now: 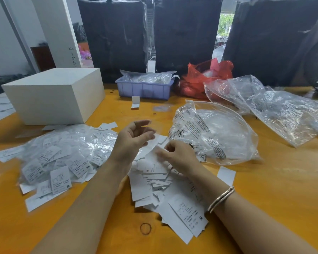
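Wide orange counter [264,198] under everything, with tall black bundles [114,33] standing along the back. Then a white box [53,96] on the far left, and crinkly clear bags [286,114] spread out on the right. Nearer in, a puffed-up printed bag [213,136], just beside the right hand. Behind it, a red bag [206,77] next to a purple tray [145,89]. On the left, a pile of bagged tags [62,153], shiny and slippery looking. In the middle, close in front, a heap of loose tags [151,187], white paper slips lying every which way.

Above that heap, both hands. Left hand [132,142] lifted, palm turned up, fingers loosely curled and apart. Maybe a thin clear thing there, but too blurry to say. Right hand [178,156] low on the heap, fingers bent in and pinching one white tag [155,158] by its edge. Thin bracelet [221,198] on that wrist. Smallest of all, a rubber band [145,228] lying alone near the front.

Probably picking one tag off the heap to sort or bag it. Easy to go wrong here: thin slips stuck together, so easy to lift two instead of one. Easy to mix up sizes too, with M, XL and XS all close by. Could also bump the heap with a wrist and push slips into the pile of bagged tags or off the counter. Best to lift slowly and check the letter.
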The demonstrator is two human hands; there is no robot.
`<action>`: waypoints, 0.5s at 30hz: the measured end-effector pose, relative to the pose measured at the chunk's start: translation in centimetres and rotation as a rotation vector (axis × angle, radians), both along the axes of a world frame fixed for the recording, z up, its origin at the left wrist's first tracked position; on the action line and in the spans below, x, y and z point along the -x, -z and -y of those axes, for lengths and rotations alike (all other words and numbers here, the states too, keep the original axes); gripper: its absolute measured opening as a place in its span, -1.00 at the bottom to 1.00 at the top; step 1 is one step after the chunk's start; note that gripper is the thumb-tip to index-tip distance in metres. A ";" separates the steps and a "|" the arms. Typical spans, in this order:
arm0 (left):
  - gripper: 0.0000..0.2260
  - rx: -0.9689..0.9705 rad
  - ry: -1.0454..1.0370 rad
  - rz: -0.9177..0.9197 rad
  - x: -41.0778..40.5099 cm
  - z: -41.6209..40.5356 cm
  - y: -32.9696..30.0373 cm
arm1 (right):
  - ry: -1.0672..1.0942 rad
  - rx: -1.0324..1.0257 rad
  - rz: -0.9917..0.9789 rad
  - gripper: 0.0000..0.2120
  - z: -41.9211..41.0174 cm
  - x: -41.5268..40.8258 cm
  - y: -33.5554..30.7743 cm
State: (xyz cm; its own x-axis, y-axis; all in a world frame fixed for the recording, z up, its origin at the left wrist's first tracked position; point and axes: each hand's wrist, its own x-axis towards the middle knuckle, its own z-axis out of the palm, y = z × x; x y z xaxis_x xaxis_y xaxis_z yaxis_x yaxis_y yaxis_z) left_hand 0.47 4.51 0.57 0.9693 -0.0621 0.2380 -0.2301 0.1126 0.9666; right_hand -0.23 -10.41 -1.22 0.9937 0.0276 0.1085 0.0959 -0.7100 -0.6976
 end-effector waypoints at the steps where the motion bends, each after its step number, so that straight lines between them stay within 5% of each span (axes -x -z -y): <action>1: -0.74 0.001 0.012 0.006 0.0 0.0 0.0 | -0.005 -0.118 -0.017 -0.78 0.1 0.1 -0.2; 9: -0.68 -0.067 0.033 0.073 0.1 0.1 0.3 | -0.012 -0.777 0.006 -0.90 2.4 0.7 -0.9; 15: -0.70 -0.381 -0.142 0.309 0.0 0.4 0.5 | -0.134 -0.971 0.121 -0.54 3.3 0.2 -1.4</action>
State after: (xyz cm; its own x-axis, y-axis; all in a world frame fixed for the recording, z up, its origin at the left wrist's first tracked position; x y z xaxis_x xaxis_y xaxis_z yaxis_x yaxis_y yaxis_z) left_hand 0.48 4.10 0.07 0.8625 -0.0730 0.5008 -0.4990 -0.2878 0.8174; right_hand -0.42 -13.73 0.14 0.9696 -0.0161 0.2440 0.2426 0.1876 -0.9518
